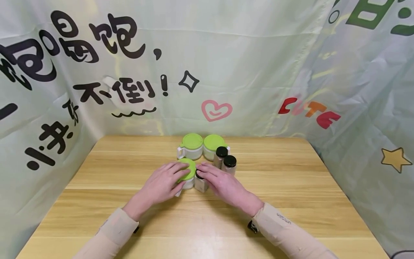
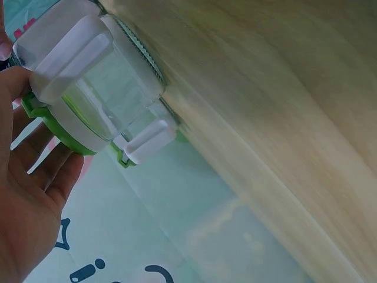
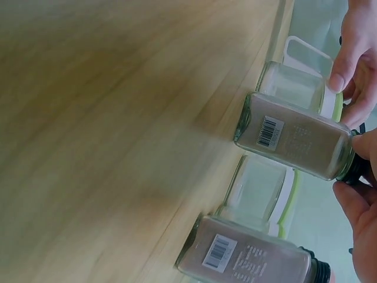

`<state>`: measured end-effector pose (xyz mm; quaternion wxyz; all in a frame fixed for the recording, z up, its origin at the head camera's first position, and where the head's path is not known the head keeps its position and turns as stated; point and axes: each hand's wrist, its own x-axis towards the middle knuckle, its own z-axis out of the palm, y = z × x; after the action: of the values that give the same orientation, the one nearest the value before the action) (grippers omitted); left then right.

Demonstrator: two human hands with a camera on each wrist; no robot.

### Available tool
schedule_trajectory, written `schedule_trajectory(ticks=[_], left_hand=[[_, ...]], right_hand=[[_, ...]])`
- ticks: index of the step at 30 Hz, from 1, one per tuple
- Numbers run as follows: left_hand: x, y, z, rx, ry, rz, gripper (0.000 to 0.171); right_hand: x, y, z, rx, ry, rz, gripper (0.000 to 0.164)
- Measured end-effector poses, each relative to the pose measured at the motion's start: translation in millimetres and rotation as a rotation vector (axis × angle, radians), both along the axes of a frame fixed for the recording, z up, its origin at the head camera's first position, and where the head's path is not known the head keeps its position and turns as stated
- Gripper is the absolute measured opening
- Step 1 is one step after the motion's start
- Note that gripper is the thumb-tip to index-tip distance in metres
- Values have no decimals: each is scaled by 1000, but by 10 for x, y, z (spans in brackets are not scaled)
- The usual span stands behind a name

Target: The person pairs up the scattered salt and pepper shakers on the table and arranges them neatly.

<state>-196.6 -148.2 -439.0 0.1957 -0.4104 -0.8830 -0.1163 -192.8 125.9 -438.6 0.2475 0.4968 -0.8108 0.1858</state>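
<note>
A clear jar [image 1: 188, 185] with a white handle and green lid stands upright at mid-table [image 1: 278, 190], just beside a square glass bottle [image 1: 201, 185] with a black cap and barcode label, short of two matching jars [image 1: 192, 142] toward the far edge. Beige sleeves [image 1: 288, 230] slant inward from the near side as a person's left hand [image 1: 162, 184] grasps the jar's lid, fingers arched across it; the right hand [image 1: 224, 180] pinches the bottle's cap between thumb and fingers.
</note>
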Motion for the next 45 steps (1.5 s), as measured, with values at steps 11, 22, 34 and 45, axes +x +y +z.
schedule_trajectory(ticks=[11,22,34,45], left_hand=[[135,-150,3,12,16,2,40],[289,-286,25,-14,34,24,44],[445,-432,24,-31,70,47,46],[625,-593,-15,8,49,98,47]], right_hand=[[9,-108,1,17,-14,59,43],[7,-221,22,8,-42,153,39],[40,-358,33,21,-32,192,37],[76,-505,18,35,-34,221,40]])
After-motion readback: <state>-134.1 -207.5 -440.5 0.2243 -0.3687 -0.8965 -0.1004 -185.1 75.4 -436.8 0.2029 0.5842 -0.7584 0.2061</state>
